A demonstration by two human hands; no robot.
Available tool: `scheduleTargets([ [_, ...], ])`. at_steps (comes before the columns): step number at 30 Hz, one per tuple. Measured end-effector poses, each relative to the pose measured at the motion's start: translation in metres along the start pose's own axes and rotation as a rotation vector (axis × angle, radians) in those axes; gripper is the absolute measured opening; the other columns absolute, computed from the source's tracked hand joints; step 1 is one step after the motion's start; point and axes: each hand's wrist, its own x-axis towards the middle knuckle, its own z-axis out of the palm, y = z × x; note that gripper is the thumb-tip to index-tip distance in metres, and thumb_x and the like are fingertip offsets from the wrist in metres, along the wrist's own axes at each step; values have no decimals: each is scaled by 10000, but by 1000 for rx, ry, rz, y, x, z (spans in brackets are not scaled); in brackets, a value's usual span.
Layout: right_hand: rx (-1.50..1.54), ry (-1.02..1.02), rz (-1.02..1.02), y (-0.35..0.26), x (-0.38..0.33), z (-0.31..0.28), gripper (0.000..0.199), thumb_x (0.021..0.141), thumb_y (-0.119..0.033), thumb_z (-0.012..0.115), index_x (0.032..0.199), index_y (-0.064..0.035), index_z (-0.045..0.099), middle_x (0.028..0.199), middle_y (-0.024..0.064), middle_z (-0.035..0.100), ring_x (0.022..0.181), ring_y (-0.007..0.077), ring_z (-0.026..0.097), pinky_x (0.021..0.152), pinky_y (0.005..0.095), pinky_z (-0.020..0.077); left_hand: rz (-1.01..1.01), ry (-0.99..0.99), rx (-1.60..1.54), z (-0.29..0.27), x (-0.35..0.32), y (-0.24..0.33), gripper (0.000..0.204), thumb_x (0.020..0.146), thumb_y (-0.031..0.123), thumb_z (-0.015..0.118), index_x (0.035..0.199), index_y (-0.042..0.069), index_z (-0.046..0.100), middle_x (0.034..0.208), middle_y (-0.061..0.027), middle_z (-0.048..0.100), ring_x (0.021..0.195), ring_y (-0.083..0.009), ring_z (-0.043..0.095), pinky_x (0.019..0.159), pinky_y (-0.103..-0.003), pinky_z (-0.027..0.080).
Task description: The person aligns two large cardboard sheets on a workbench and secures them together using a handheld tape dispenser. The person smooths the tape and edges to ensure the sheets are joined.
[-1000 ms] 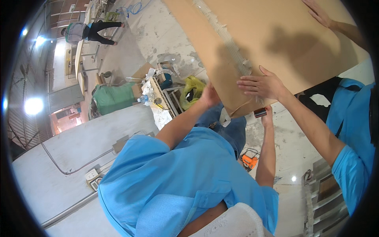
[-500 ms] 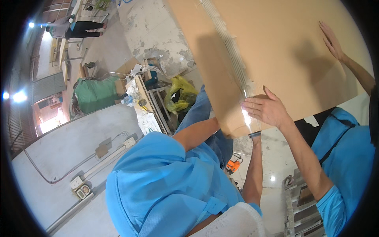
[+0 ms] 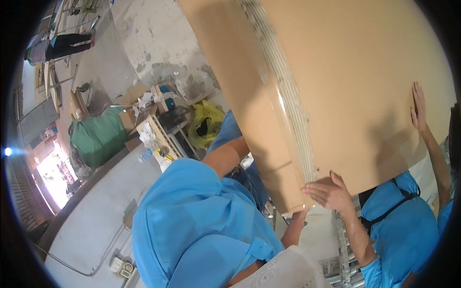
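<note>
Overhead, filling the view from 12 to 3 o'clock: one large cardboard box [image 3: 345, 86], plain brown, tilted. A strip of clear tape [image 3: 288, 96] runs down its edge seam. It rests on no table or floor; hands alone carry it.

- Left hand [image 3: 331, 193], at 5 o'clock: flat and open, fingers spread, pressed to the box's lowest corner. This is likely the corner where the tilted weight bears down, so the hand props rather than grips.
- Right hand [image 3: 418, 108], at 3 o'clock: palm flat on the broad face, fingers straight and together, gripping nothing. Set high and well apart from the left, it appears to steady the panel against tipping.
- Co-worker in a blue shirt [image 3: 192, 230], at 6 to 7 o'clock, back to the camera. One bare forearm [image 3: 225, 156] reaches up to the box's near side, and a second arm [image 3: 293, 230] rises beneath the low corner, just beside the left hand. The co-worker's hands are hidden by the box, so their grip cannot be told.
- White lace-patterned cloth [image 3: 283, 271], at 6 o'clock, at the lower rim.
- Green sack [image 3: 98, 137], at 9 o'clock, and yellow bag [image 3: 206, 122], nearer the centre, among mixed clutter on the concrete floor [image 3: 158, 43].
- Distant person [image 3: 57, 45], at 10 o'clock, well apart.
</note>
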Motion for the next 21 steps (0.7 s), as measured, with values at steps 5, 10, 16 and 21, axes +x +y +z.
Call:
scheduleTargets([
  [5,-168,95,-10,-1,0,10,1049,992,-688,269,1454,252,221,1567,389,228,1523,416,189,1264,390,142,70,-123,46,30,48,148,374,980,327,580,1198,26,622,1070,-47,678,886,-167,620,790,-393,514],
  [10,190,166,-28,4,8,43,984,996,-659,301,1428,225,274,1524,356,285,1486,378,255,1242,380,179,160,-302,111,58,90,302,331,987,289,579,1163,16,642,1021,-40,694,827,-155,637,746,-382,532],
  [16,-54,325,-83,49,25,78,920,992,-640,354,1367,200,384,1430,337,410,1424,331,364,1204,370,251,527,134,1098,61,205,477,306,958,231,625,1174,17,659,983,-61,716,793,-154,672,726,-343,555],
  [21,-521,491,-71,109,55,106,871,988,-624,397,1316,179,476,1352,321,514,1373,293,454,1173,362,311,753,85,841,46,224,579,328,880,86,599,1180,-35,655,993,-80,736,812,-179,720,773,-334,567],
])
